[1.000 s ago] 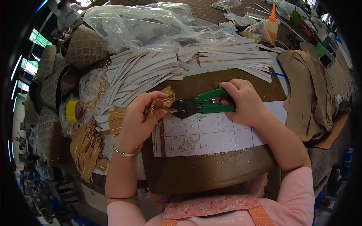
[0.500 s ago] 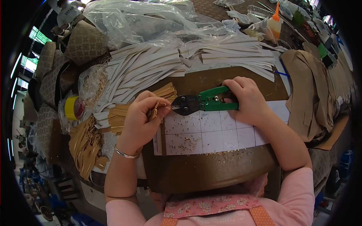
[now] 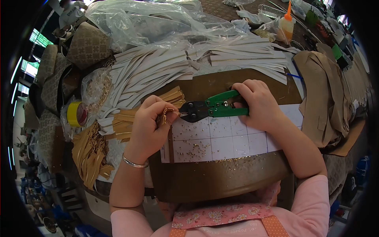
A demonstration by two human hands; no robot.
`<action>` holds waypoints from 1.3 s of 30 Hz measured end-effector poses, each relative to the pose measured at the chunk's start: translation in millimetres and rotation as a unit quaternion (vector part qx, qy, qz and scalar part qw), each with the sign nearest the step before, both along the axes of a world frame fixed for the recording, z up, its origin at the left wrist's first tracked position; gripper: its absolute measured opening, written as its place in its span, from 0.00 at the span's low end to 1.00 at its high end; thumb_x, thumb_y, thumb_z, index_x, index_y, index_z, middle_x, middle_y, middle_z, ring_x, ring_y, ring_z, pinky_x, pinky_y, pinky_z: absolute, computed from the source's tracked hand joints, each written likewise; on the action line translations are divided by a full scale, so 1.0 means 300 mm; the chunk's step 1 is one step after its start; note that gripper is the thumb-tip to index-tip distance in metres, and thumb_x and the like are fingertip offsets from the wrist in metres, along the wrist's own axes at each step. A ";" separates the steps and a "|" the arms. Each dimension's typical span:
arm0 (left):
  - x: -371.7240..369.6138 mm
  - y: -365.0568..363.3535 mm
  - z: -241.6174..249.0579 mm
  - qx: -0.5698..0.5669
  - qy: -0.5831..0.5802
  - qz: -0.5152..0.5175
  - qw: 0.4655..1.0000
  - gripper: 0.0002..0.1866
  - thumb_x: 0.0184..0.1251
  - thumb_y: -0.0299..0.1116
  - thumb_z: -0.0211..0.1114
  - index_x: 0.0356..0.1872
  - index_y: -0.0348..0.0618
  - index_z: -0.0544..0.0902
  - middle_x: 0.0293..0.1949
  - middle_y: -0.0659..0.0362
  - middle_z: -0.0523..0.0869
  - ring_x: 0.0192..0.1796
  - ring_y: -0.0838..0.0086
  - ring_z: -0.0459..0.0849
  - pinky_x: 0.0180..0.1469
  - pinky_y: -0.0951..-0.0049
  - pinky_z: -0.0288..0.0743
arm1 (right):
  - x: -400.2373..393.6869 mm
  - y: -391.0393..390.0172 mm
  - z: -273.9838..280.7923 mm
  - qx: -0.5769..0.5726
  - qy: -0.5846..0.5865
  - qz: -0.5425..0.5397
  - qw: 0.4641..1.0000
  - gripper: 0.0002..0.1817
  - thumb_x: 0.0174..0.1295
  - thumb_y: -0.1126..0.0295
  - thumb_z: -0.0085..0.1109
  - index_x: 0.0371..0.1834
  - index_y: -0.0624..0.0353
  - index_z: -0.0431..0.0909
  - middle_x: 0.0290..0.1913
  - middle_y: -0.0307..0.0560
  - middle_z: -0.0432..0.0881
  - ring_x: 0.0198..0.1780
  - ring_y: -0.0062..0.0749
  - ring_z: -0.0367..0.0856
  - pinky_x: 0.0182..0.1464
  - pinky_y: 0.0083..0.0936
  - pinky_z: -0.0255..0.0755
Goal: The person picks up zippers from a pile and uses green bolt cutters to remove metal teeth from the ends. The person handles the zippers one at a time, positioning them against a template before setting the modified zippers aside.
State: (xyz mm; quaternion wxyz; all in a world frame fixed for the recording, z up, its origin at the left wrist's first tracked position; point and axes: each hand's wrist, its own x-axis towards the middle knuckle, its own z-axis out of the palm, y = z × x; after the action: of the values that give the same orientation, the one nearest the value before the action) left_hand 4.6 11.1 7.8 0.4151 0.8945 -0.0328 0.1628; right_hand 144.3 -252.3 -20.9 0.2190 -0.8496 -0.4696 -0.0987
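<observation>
My left hand (image 3: 149, 123) pinches a tan zipper (image 3: 167, 112) with gold teeth, bent into a curve between thumb and fingers. Wrapped round the green handles of a pair of pliers (image 3: 195, 111) is my right hand (image 3: 257, 103). The pliers' dark jaws point left and meet the zipper's end at my left fingertips; whether they grip a tooth is too small to tell. Beneath them, small gold bits (image 3: 193, 152) lie scattered over a white gridded sheet (image 3: 241, 146). Other tan zippers (image 3: 87, 160) lie in a bundle left of my left hand, and more sit partly behind it.
White zippers (image 3: 152, 65) spread across the back of the brown work board (image 3: 221, 179). Clear plastic bags (image 3: 138, 23) lie behind them. Yellow tape (image 3: 76, 113) stands at left, brown fabric pieces (image 3: 320, 96) at right. A glue bottle (image 3: 286, 28) is at back right.
My hands, the pliers and the zipper keep nearly the same places. At the far back left, a person shows more fully than before.
</observation>
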 end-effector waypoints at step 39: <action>0.018 -0.016 -0.037 -0.032 -0.030 0.030 0.999 0.04 0.66 0.25 0.67 0.36 0.34 0.84 0.31 0.57 0.82 0.32 0.71 0.78 0.36 0.74 0.73 | 0.021 0.005 -0.014 0.004 -0.010 -0.020 1.000 0.22 0.50 0.72 0.67 0.51 0.55 0.75 0.43 0.48 0.77 0.49 0.47 0.77 0.57 0.39 0.68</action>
State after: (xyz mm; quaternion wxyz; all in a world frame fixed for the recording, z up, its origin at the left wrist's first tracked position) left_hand 10.0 6.1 -3.4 0.4369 0.8761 -0.0134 0.2032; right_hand 150.5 -250.8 -25.0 0.2155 -0.8572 -0.4539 -0.1129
